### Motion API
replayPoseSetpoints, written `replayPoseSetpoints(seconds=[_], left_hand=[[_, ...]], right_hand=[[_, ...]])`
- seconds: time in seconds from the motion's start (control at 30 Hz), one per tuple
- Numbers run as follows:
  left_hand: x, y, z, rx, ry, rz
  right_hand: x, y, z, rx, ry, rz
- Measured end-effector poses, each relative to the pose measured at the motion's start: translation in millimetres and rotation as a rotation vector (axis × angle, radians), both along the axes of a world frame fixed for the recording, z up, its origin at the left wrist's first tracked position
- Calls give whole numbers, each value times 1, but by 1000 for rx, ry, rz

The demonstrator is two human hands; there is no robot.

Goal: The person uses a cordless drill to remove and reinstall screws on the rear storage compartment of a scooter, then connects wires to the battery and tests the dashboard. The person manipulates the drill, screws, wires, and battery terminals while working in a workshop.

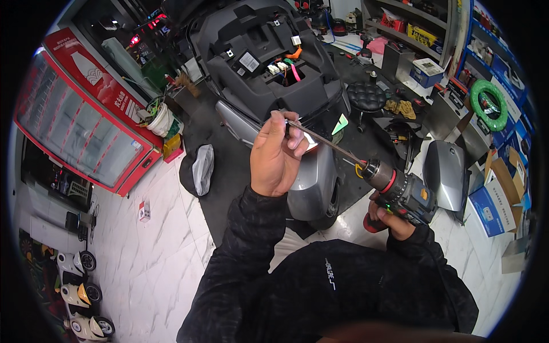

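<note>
Marbled floor [160,257] is seen left of the scooter [249,86], opened to its wiring [294,72]. By the left hand [276,160] the bit's [326,141] tip is pinched; the drill [403,192] is gripped by the right hand [396,222], seemingly yet to be applied, near a detached panel [443,174].

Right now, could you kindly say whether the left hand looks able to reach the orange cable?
Probably, with a lean: nothing visible covers the orange cable, though the left hand is busy at the drill bit.
</note>
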State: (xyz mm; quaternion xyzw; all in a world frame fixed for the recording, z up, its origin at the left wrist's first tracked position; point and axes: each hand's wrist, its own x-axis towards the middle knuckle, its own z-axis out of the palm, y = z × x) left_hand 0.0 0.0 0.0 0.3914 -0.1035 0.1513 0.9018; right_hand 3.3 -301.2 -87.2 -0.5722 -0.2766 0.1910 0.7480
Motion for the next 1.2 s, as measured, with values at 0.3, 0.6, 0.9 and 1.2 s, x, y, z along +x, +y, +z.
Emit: replayPoseSetpoints(seconds=[0.3, 0.6, 0.9, 1.2], left_hand=[[3, 2, -5, 209, 181, -13], [25, 14, -3, 449, 141, 3], [110, 152, 55, 1833, 104, 1502], [132, 184, 92, 1830, 152, 1277]], right_hand=[[15, -24, -20, -329, -474, -204], [21, -15, -27, 122, 125, -2], [33, -18, -48, 171, 172, -82], [36, -17, -66, 137, 193, -139]])
